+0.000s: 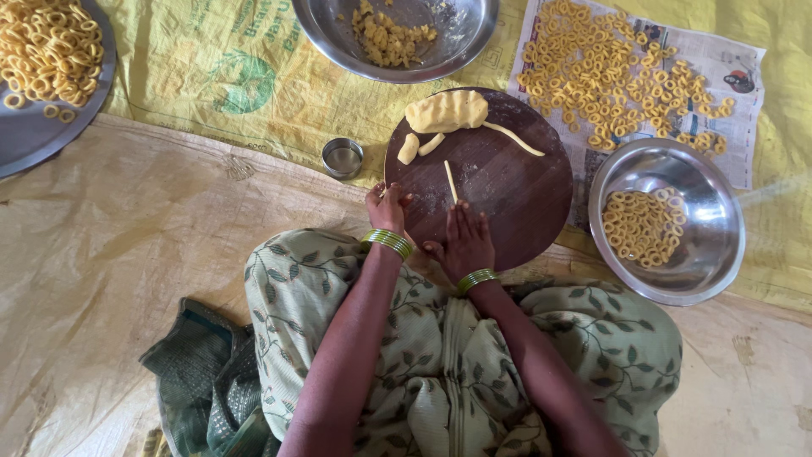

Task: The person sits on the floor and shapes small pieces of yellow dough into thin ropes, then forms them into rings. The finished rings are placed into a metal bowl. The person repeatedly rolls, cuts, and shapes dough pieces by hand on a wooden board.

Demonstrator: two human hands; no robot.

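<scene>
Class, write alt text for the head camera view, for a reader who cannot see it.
A seated person's right hand rolls a thin dough strip on a round dark board; the left hand rests at its edge. Steel bowls and newspaper hold small dough rings.

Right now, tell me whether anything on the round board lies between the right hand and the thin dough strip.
Nothing visible does. The right hand lies flat on the round wooden board, its fingertips right at the near end of the thin dough strip. The dough lump sits farther back.
</scene>
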